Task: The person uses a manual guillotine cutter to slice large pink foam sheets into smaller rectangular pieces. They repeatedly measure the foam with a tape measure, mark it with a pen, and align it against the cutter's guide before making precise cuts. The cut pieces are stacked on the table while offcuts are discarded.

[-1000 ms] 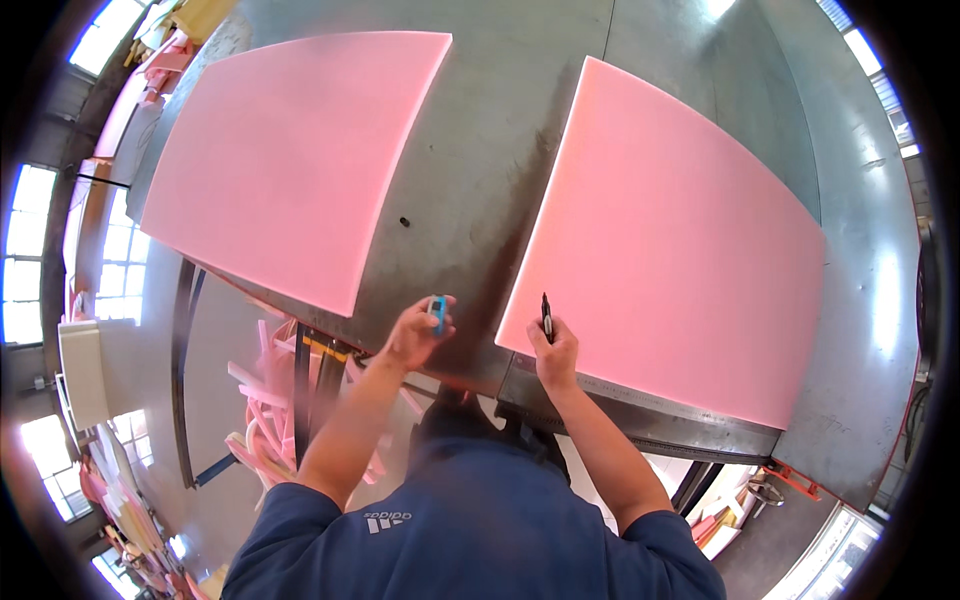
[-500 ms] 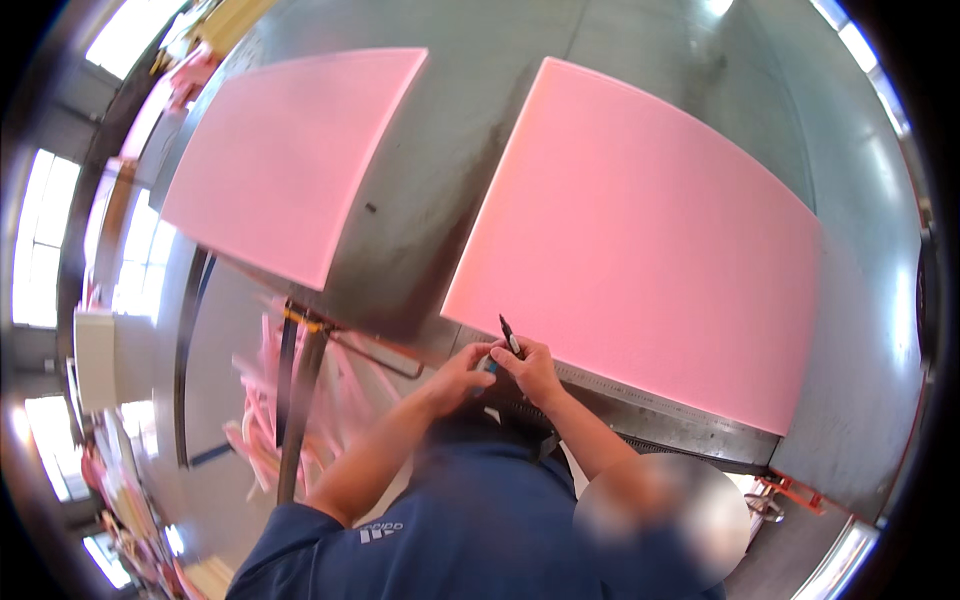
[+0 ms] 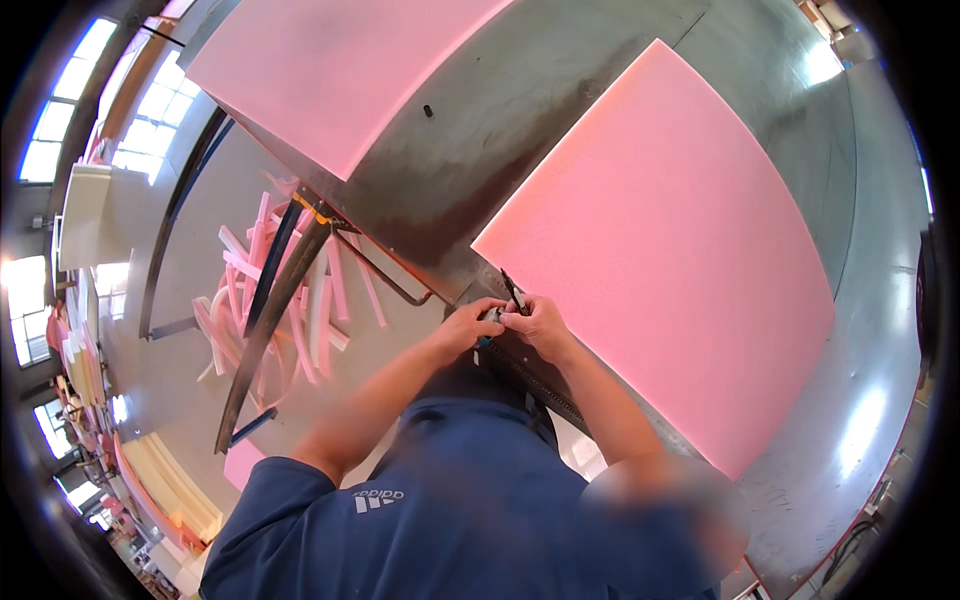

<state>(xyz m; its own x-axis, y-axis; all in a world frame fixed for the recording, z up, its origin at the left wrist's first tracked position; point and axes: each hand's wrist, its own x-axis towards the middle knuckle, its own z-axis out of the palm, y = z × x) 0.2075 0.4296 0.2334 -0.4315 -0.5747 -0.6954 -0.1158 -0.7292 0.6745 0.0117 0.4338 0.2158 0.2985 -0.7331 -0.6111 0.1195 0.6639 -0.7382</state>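
Observation:
Close together in front of my waist, both hands are near the table's front edge. Fingers of my left hand (image 3: 466, 329) are closed around a small teal and grey object (image 3: 484, 342), mostly hidden by them. My right hand (image 3: 541, 326) grips a black marker pen (image 3: 514, 291), its dark tip pointing up and away from me. The right fingertips also meet the small object. Just beyond my hands lies a large pink foam sheet (image 3: 670, 260) flat on the metal table (image 3: 430, 190), its near left corner close to the pen tip.
A second pink foam sheet (image 3: 340, 70) lies at the far left of the table. Between the sheets is a small black piece (image 3: 428, 111). Pink foam strips (image 3: 320, 310) are heaped on the floor at left, near a dark metal bar (image 3: 270, 320).
My view has turned, so the table and sheets appear rotated and the left sheet sits higher in view. My hands stay together, still holding the pen and the small object.

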